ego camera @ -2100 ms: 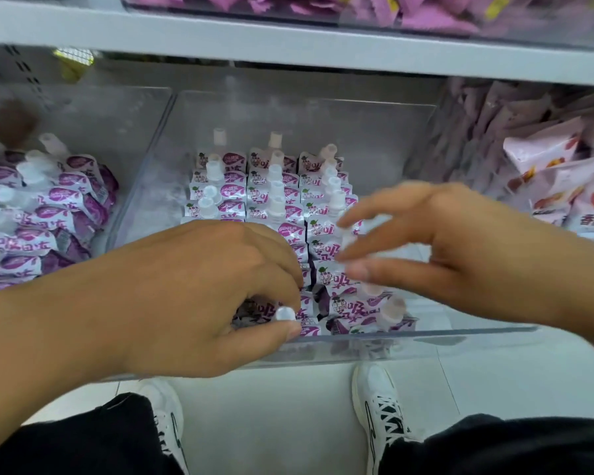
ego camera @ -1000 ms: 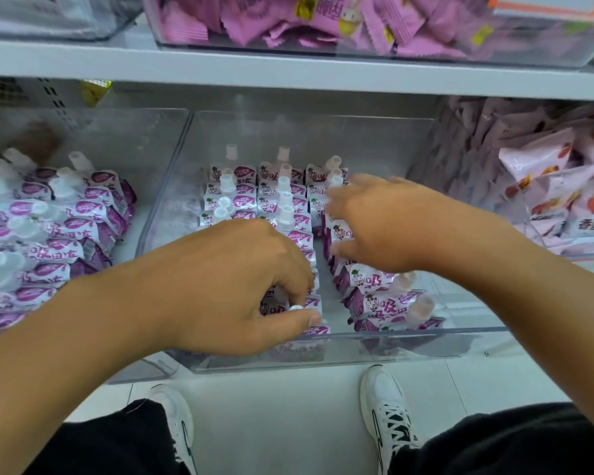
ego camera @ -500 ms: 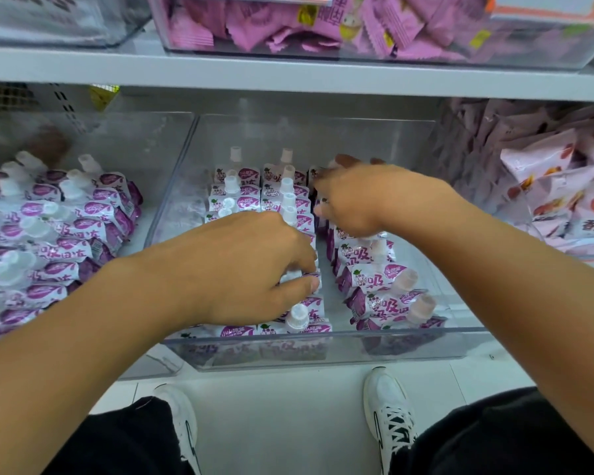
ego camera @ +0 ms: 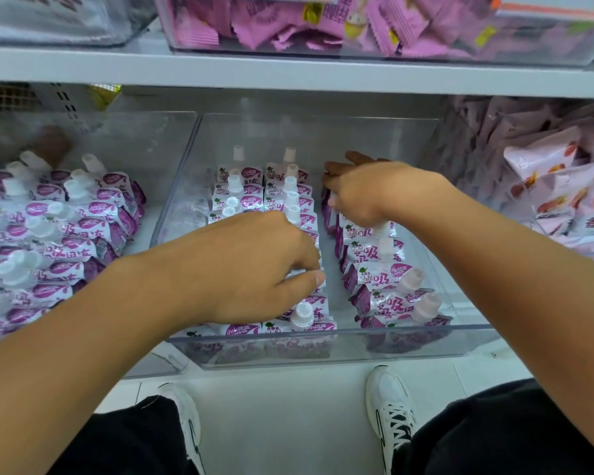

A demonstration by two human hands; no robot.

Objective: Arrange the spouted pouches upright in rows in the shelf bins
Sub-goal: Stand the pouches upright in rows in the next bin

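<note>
Clear plastic walls frame the middle bin, and both hands are down inside it among the purple-and-white spouted pouches. Left hand sits over the middle row near the bin's front wall, fingers curled down into the pouches with the thumb pressed in against a pouch top; it pinches something there, though exactly which pouch is hidden under the knuckles. It has barely shifted from half a second ago, when it was already bunched over that same row, and a white cap now stands clear just in front of it. Right hand has travelled the most: two seconds back it hovered open near the bin's front, and now it is deep toward the bin's back wall at the head of the right-hand row, fingers bent down over the rearmost pouches, gripping or pushing them — the fingertips are hidden, so I cannot tell which. Behind the left hand, two rows stand upright with caps up; the right-hand row leans back in a slant, spouts pointing toward the bin's right wall. Left of the bin, a neighbouring bin holds more of the same pouches lying tilted in a heap. Right of it sit pale snack bags, and above, pink wrappers fill a shelf box.
</note>
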